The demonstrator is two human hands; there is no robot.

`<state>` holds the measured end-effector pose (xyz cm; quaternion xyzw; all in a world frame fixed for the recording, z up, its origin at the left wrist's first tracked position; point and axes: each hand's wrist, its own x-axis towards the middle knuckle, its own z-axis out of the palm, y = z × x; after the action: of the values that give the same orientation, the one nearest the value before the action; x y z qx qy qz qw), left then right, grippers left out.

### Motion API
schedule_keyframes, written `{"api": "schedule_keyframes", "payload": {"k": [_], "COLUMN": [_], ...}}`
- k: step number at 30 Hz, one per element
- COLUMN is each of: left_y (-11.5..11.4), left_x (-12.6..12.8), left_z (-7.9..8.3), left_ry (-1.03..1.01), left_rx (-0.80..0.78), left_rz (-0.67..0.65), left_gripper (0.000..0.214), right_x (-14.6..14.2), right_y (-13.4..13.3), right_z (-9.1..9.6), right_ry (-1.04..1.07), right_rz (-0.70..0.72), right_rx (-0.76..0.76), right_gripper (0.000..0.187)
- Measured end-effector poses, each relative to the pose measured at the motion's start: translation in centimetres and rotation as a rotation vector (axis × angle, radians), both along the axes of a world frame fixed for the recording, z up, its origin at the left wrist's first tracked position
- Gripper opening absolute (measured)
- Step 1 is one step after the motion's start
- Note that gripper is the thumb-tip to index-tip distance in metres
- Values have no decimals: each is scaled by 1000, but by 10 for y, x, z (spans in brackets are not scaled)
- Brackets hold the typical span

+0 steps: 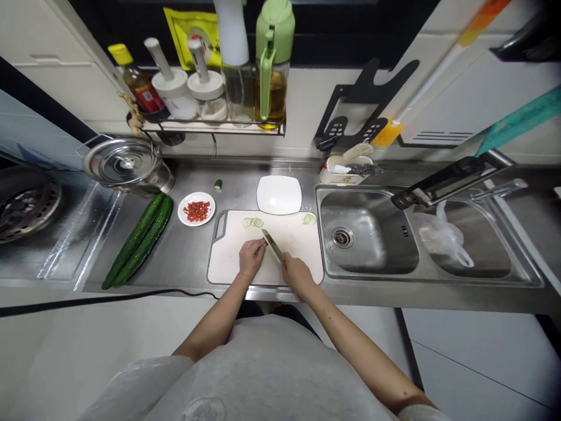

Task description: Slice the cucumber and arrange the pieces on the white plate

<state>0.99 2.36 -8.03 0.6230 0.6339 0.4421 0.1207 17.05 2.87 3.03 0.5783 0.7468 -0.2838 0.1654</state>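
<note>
My right hand (297,273) grips a knife (272,244) whose blade points up-left over the white cutting board (228,263). My left hand (251,256) is curled with its fingertips against the blade; whatever it holds down is hidden under the fingers. A few thin cucumber slices (253,222) lie near the board's far edge. One more slice (309,219) sits at the board's far right corner.
Two whole cucumbers (139,240) lie left of the board, near a small plate of chopped red chilli (197,209). A white square plate (279,195) and a cucumber end (218,185) sit behind. A lidded pot (123,164), a condiment rack (214,123) and a double sink (368,240) surround the counter.
</note>
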Motion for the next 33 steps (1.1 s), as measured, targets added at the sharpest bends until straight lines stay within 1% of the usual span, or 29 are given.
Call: {"api": "schedule_keyframes", "payload": {"k": [4,7,14,20,26,33], "left_y": [0,0,0,0,-1,-2], "left_x": [0,0,0,1,0,0], "left_z": [-3,-3,-1,-2,-2,-1], "left_ry": [17,16,-3,1,13,-7], "left_rx": [13,18,15,17,5,-7], "left_rz": [-6,-9,-6,-2,-3,-9], "left_gripper": [14,14,13,14,15,14], "right_x": [-1,-1,-6,-10,-11,-12], "right_y": [-1,-1,-3,-6,-10,-17], "right_z": [10,12,12,13,10,9], "right_ry": [-12,-12,-10,-41,-37,-61], "right_rz": [19,53,65,77,100,114], "right_rx": [25,32,20,29,14,50], "right_gripper": [27,25,24,27,30,29]}}
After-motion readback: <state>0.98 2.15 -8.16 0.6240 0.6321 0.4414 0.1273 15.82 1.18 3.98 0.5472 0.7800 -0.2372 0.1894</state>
